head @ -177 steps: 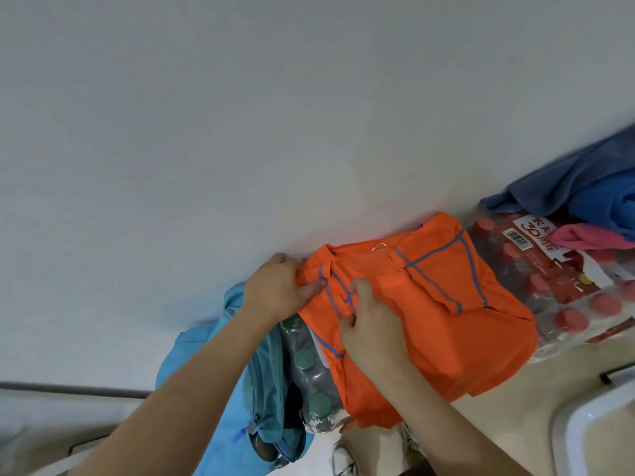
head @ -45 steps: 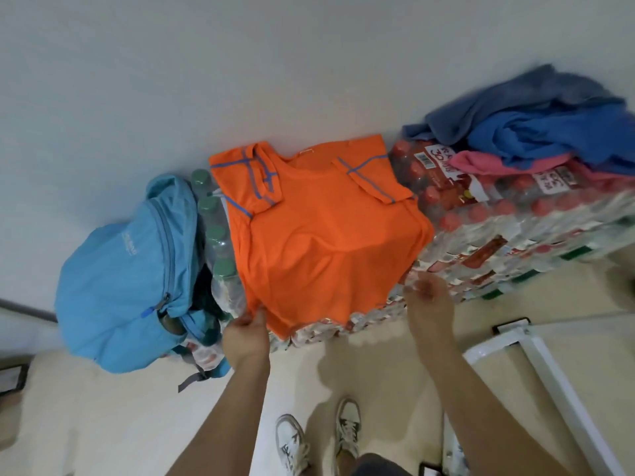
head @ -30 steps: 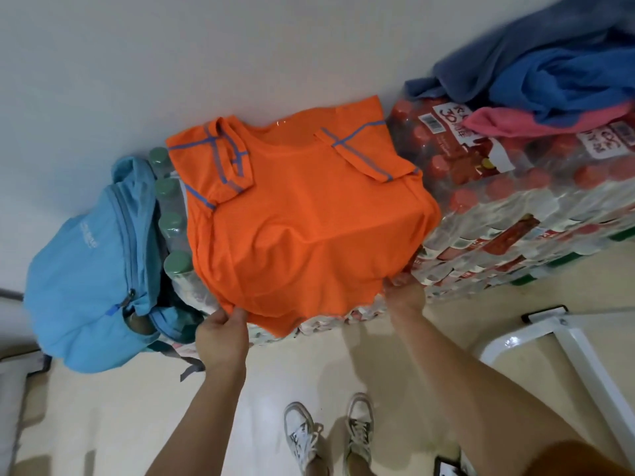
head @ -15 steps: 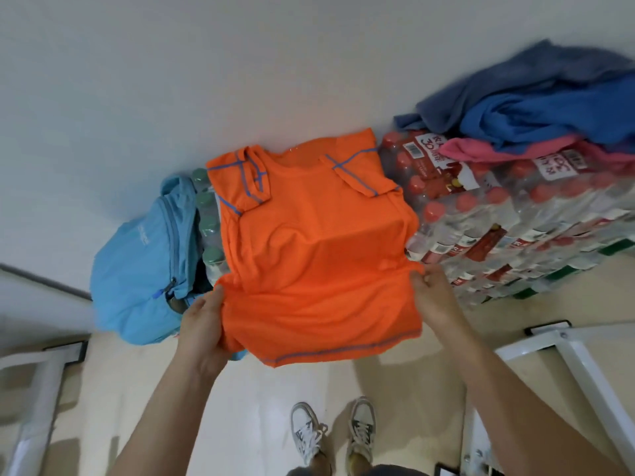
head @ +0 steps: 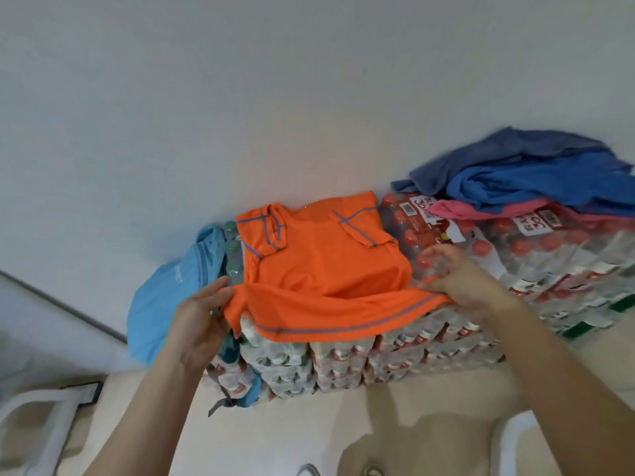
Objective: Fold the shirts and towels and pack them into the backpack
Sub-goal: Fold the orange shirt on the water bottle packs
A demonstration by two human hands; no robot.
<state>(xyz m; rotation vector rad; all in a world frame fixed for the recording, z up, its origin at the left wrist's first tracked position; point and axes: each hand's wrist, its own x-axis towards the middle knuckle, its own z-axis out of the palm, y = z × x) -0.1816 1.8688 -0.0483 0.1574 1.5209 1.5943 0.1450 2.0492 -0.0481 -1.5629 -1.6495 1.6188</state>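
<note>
bottle packs (head: 536,266) partly hide under orange shirt (head: 319,269), left hand (head: 202,317) and right hand (head: 460,283) pinching its hem.

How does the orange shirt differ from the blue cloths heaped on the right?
The shirt lies spread out, sleeves folded in; the blue cloths are crumpled in a heap. The left hand and right hand hold the shirt's hem; no hand touches the cloths. The shirt has blue seam lines; the cloths look plain. Both lie atop packs of bottles.
</note>
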